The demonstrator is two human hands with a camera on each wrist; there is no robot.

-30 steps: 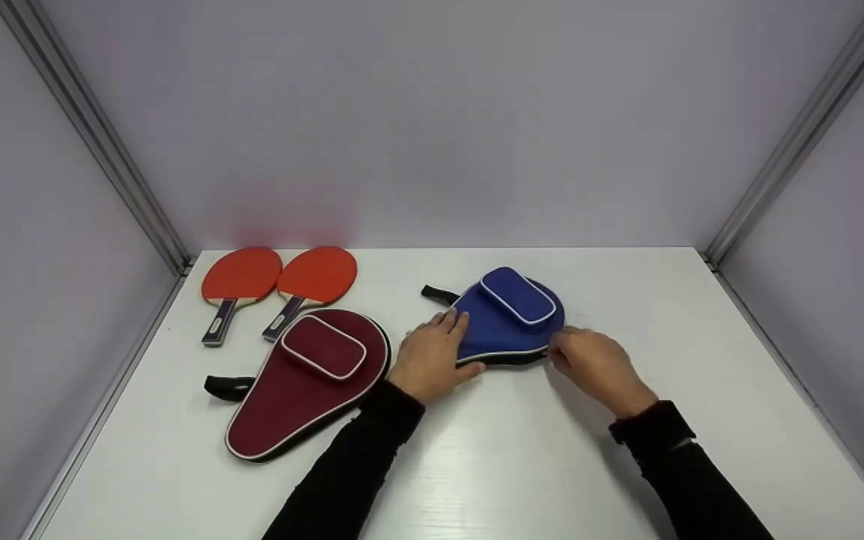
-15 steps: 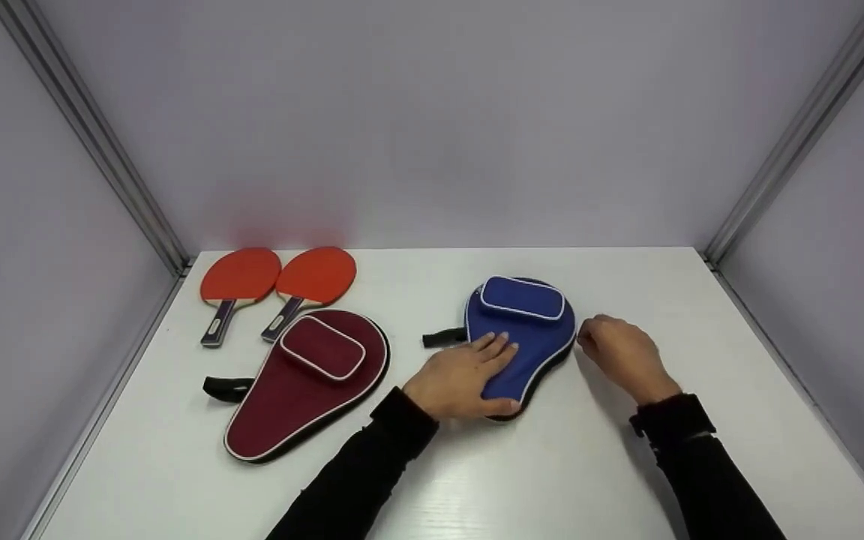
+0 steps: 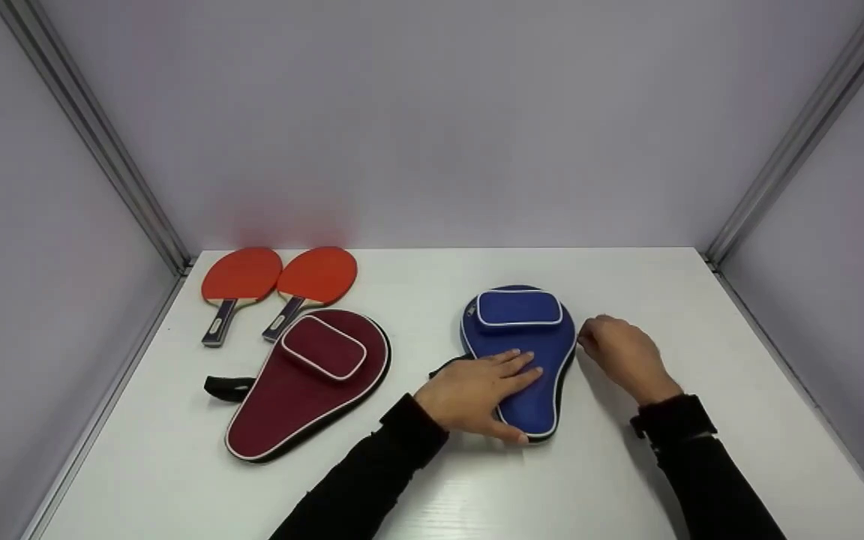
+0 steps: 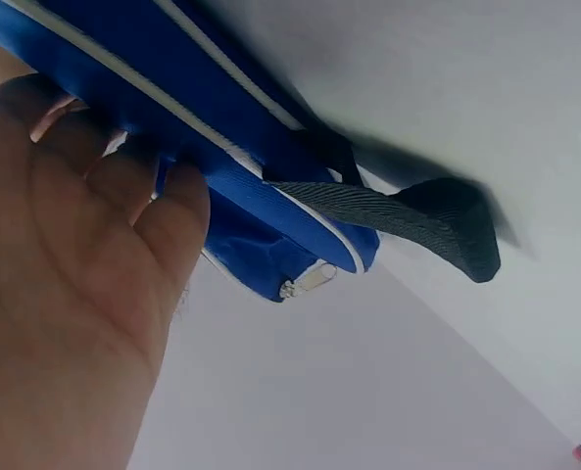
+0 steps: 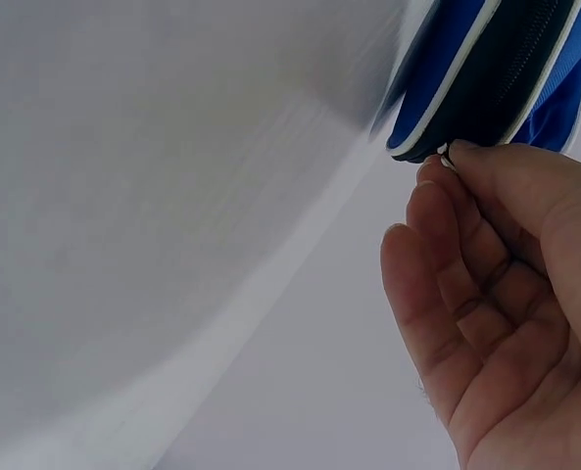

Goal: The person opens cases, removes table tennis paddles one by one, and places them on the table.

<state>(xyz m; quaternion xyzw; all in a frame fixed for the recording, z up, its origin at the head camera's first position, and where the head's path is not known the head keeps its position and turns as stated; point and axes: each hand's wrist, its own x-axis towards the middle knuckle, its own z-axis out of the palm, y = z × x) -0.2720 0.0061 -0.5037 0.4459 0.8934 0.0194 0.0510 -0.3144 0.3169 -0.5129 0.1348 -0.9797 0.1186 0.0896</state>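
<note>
A blue table tennis paddle case (image 3: 556,349) with white piping and a raised front pocket lies on the white table, its narrow end toward the person. My left hand (image 3: 477,394) rests flat on its lower left, fingers spread across the fabric. The case's black strap (image 4: 447,230) sticks out beside that hand in the left wrist view. At the case's right edge is my right hand (image 3: 627,360). In the right wrist view its thumb and forefinger pinch the small zipper pull (image 5: 446,159) on the black side band, where zipper teeth (image 5: 530,49) show.
A dark red paddle case (image 3: 304,409) with a black strap (image 3: 229,388) lies left of the left hand. Behind it, two paddles with orange-red faces (image 3: 243,274) lie side by side at the back left. Grey walls enclose the table's back and sides.
The blue case has turned clockwise, its narrow end swinging from the left toward the person. The left hand has moved rightward and nearer with it; the right hand shifted slightly right, then stayed.
</note>
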